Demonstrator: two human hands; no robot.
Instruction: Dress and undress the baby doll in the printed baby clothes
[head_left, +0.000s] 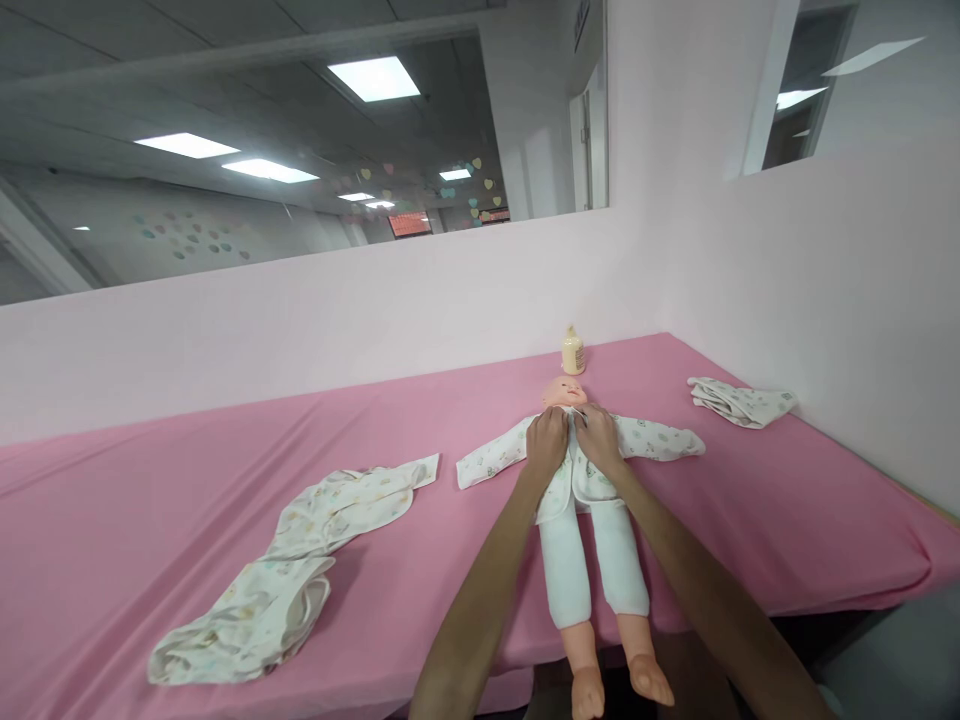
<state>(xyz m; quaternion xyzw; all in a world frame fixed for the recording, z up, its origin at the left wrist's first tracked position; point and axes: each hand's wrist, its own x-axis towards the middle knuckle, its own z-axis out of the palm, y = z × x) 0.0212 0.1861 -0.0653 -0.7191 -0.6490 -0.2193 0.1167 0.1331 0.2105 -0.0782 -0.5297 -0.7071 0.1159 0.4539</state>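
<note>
A baby doll lies on its back on the pink table cover, head toward the wall and bare feet hanging over the near edge. It wears a white printed jacket with sleeves spread out and white trousers. My left hand and my right hand rest side by side on the doll's chest just below its chin. Both hands have their fingers curled, pinching the jacket's front edges near the collar.
A crumpled white printed garment lies at the left of the table. A folded white cloth sits at the far right by the wall. A small cream bottle stands behind the doll's head. Pink walls enclose the back and right.
</note>
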